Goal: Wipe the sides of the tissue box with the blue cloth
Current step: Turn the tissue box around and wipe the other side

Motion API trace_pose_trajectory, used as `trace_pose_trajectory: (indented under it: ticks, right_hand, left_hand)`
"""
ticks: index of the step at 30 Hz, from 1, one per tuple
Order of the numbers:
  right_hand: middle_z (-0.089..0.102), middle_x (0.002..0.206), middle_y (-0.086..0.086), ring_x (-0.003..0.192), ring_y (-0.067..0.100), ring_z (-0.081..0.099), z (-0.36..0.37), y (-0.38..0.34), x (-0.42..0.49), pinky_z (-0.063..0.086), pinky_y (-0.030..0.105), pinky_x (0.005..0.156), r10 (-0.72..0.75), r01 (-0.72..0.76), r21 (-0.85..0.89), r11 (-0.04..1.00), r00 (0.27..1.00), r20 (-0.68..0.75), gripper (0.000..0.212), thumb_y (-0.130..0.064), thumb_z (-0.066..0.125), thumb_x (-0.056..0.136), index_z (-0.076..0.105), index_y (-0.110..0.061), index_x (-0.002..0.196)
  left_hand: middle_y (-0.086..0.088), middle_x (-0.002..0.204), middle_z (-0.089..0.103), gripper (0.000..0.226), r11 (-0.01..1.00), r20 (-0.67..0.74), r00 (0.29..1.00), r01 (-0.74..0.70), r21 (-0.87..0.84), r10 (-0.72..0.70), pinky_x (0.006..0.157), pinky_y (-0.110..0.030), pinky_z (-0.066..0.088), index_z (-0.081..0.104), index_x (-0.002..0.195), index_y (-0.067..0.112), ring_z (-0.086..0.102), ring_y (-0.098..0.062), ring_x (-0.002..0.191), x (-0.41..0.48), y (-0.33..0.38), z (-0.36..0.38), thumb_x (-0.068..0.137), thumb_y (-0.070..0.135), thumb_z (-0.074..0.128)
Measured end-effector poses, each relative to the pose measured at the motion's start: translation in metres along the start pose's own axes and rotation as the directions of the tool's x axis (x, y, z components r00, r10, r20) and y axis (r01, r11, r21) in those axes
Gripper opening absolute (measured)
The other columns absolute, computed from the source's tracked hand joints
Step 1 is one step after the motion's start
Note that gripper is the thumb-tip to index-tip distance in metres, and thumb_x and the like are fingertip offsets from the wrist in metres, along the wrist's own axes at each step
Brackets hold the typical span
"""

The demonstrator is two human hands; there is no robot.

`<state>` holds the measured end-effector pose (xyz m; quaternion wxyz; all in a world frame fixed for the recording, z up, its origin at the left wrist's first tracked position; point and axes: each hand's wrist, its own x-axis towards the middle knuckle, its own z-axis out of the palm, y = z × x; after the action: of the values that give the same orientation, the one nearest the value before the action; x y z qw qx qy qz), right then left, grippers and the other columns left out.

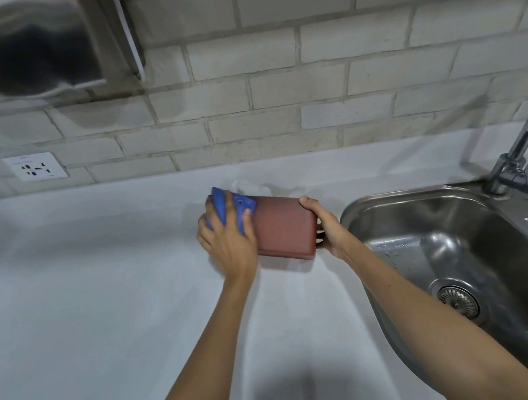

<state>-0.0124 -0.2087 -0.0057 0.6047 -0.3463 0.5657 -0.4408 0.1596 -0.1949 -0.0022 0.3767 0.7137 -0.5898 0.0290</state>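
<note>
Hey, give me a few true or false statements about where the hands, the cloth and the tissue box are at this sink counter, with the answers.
1. The left hand presses the blue cloth against the tissue box. True.
2. The right hand rests inside the sink. False: it holds the box's right end, over the counter.
3. The tissue box is green. False: it is reddish brown.
4. The sink lies to the right of the box. True.
5. The faucet is running. False: no water stream shows.
</note>
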Motion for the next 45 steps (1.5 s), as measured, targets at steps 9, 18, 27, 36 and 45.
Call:
trace_pose_trajectory:
  ticks: [9, 18, 27, 36, 45]
  right_hand:
    - [0.064, 0.087, 0.007, 0.081, 0.022, 0.059, 0.004, -0.003, 0.002, 0.048, 0.033, 0.075, 0.038, -0.040, 0.044, 0.998, 0.998, 0.045, 0.045, -0.060, 0.063, 0.071, 0.068, -0.018, 0.089]
    - [0.062, 0.088, 0.001, 0.075, 0.016, 0.058, 0.004, -0.003, -0.003, 0.047, 0.027, 0.064, 0.022, -0.021, 0.027, 0.999, 0.999, -0.026, 0.083, -0.060, 0.069, 0.057, 0.057, -0.009, 0.121]
    - [0.060, 0.123, 0.008, 0.104, 0.022, 0.062, 0.025, -0.008, -0.004, 0.051, 0.033, 0.083, -0.035, 0.055, 0.144, 0.988, 0.990, -0.134, 0.117, -0.054, 0.075, 0.055, 0.014, -0.025, 0.150]
    - [0.040, 0.143, 0.010, 0.120, 0.024, 0.049, 0.052, -0.005, -0.019, 0.042, 0.040, 0.106, -0.222, 0.228, 0.001, 0.974, 0.951, -0.216, 0.097, -0.060, 0.068, 0.066, 0.027, -0.027, 0.147]
    - [0.025, 0.137, 0.008, 0.112, 0.011, 0.044, 0.088, 0.018, -0.053, 0.040, 0.015, 0.093, -0.533, 0.487, -0.262, 0.833, 0.833, -0.148, 0.067, -0.040, 0.059, 0.088, 0.032, -0.019, 0.146]
  left_hand:
    - [-0.018, 0.135, 0.057, 0.043, 0.976, 0.037, 0.976, -0.215, -0.027, 0.216, 0.096, -0.054, 0.046, 0.059, 0.128, 0.020, 0.059, -0.041, 0.113, -0.057, 0.061, 0.008, 0.090, 0.035, 0.048]
    - [-0.016, 0.152, 0.033, 0.050, 0.970, 0.002, 0.981, 0.191, -0.150, -0.193, 0.108, -0.048, 0.029, 0.039, 0.143, 0.018, 0.037, -0.040, 0.130, 0.007, -0.003, 0.006, 0.096, 0.033, 0.046]
    - [-0.021, 0.148, 0.040, 0.047, 0.975, 0.051, 0.997, -0.051, -0.215, 0.063, 0.104, -0.052, 0.039, 0.045, 0.140, 0.018, 0.047, -0.044, 0.123, -0.058, 0.047, 0.008, 0.096, 0.032, 0.043]
    - [-0.010, 0.157, 0.021, 0.047, 0.840, 0.143, 0.969, 0.246, -0.484, -0.201, 0.115, -0.044, 0.024, 0.032, 0.146, 0.025, 0.023, -0.032, 0.138, -0.037, 0.055, -0.013, 0.100, 0.030, 0.039]
    - [-0.013, 0.136, 0.047, 0.078, 0.593, 0.327, 0.796, 0.600, -0.537, -0.509, 0.105, -0.047, 0.041, 0.039, 0.135, 0.013, 0.051, -0.035, 0.120, -0.012, 0.025, -0.031, 0.076, 0.057, 0.064]
